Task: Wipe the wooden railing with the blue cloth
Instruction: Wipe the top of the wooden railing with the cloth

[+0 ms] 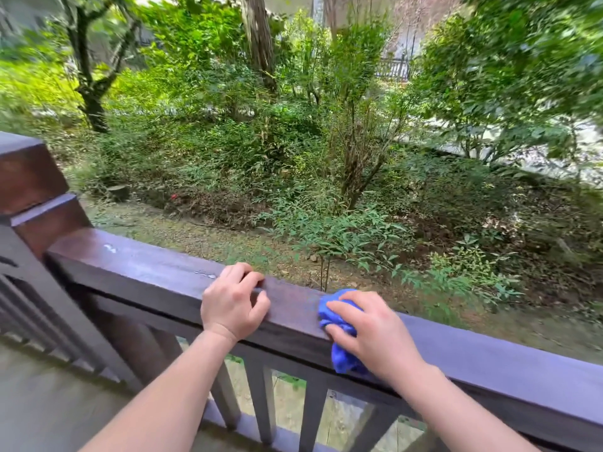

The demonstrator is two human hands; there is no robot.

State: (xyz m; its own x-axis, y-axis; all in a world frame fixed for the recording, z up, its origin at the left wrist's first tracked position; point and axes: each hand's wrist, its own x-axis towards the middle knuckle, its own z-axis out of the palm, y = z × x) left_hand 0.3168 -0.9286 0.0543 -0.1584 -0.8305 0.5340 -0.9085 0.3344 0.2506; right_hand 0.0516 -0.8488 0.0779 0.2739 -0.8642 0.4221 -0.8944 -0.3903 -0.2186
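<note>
The right hand (375, 334) is gripping the bunched blue cloth (344, 358), pressing it on top of the wooden railing (137, 272), cloth hanging over the near edge. Just beside, the left hand (233, 305) is clasping the railing, fingers curled

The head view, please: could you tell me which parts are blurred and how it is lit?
Head view: the left hand, right hand, blue cloth and railing near them are sharp; foliage at upper right and floor at lower left smear; soft, even daylight.
</note>
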